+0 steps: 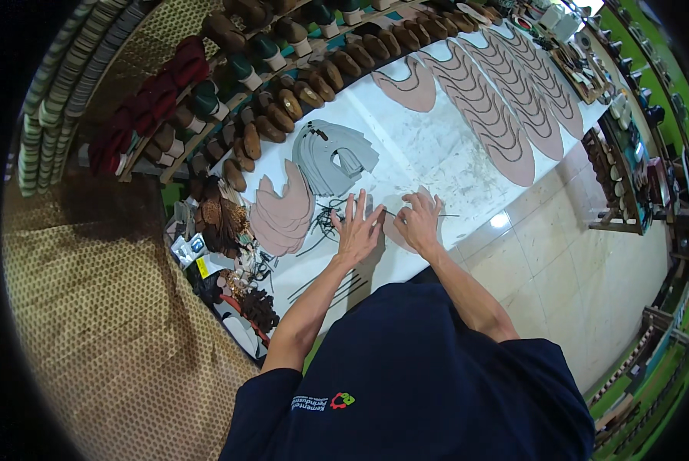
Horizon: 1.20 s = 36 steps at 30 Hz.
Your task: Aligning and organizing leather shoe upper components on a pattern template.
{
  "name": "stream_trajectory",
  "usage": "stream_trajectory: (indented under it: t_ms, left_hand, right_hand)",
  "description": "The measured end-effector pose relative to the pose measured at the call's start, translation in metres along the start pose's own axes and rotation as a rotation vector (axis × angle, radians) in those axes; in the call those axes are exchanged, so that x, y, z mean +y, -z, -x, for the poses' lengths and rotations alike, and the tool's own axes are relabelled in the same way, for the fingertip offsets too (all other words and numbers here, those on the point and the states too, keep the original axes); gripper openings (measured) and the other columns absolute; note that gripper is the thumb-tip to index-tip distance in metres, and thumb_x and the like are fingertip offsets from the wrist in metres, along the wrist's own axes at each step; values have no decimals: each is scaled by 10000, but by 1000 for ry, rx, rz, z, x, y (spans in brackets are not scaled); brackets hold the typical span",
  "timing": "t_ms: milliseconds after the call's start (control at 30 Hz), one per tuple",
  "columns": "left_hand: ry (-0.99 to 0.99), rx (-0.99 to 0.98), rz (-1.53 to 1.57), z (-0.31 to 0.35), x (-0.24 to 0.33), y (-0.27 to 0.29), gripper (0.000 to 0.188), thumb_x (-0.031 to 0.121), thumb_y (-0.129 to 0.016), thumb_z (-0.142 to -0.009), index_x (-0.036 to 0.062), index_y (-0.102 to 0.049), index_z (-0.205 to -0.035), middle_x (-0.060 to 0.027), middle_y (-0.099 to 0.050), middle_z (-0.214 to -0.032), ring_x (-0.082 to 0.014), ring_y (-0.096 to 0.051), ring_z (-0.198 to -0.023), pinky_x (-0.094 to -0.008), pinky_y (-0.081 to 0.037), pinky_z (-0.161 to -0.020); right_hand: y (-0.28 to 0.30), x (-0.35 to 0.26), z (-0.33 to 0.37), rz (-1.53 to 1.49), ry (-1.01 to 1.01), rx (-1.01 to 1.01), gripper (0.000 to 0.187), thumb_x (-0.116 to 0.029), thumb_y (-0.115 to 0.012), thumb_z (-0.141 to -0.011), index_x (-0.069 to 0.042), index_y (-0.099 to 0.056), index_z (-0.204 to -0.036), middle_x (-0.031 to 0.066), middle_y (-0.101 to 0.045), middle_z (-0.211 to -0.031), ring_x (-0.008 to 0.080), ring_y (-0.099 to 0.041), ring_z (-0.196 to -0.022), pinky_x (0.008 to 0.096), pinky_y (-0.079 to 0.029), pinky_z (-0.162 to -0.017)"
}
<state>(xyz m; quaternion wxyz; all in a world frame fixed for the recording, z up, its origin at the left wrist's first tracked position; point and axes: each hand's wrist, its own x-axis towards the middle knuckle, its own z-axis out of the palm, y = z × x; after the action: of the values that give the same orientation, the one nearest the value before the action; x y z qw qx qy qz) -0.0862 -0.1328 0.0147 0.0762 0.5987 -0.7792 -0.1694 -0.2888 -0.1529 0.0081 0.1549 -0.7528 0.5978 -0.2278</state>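
Note:
A pink curved shoe-upper piece [397, 237] lies flat on the white table, partly covered by my right hand. My right hand [419, 224] rests over it, fingers bent and apart, their tips pressing down. A thin dark strip [449, 215] runs across the piece and sticks out beyond my right fingers. Beside it, my left hand [356, 235] is spread, its index fingertip near the strip's other end. A tangle of dark strips [328, 218] lies just left of my left hand. Several straight dark strips [350, 287] lie under my left forearm.
Stacks of pink pieces [278, 223] and grey pieces [320, 163] sit to the left. Overlapping rows of pink pieces edged with dark strips [486, 100] cover the far right. Wooden shoe lasts [323, 81] line the back edge. Scraps and packets [198, 250] crowd the left corner.

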Motion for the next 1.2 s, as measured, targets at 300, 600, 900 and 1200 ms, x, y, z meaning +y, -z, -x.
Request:
stream_trajectory:
  t_ms: [300, 600, 900, 1200]
  left_hand:
    - [-64, -30, -198, -2, -3, 1, 484, 356, -574, -1033, 268, -583, -1509, -95, -182, -1777, -361, -142, -1625, -818, -113, -1142]
    - [-132, -49, -227, -5, -7, 6, 497, 390, -558, -1046, 275, -560, -1529, -95, -176, -1781, -364, -146, -1627, -801, -102, -1157]
    - [-88, -96, -80, -1, -2, 4, 488, 346, -556, -1050, 346, -553, -1539, -92, -115, -1792, -377, -79, -1636, -822, -81, -1151]
    - [-69, -133, -96, -3, -6, 2, 483, 368, -538, -1054, 351, -556, -1536, -86, -129, -1791, -371, -86, -1636, -825, -63, -1152]
  right_hand:
    - [11, -3, -12, -11, -18, -80, 176, -258, -776, -856, -87, -793, -822, 62, -632, -1350, 322, -475, -1407, 711, -183, -1211]
    - [-1, 0, 3, 17, -24, -62, 149, -235, -772, -854, -101, -779, -791, 43, -627, -1348, 327, -451, -1421, 716, -184, -1188]
    - [0, -2, 3, -7, -71, -77, 154, -228, -750, -875, -90, -798, -826, 59, -636, -1348, 332, -463, -1427, 720, -178, -1206]
    - [1, -10, 5, -9, -92, -119, 168, -236, -752, -871, -89, -802, -808, 56, -633, -1376, 328, -445, -1444, 710, -162, -1219]
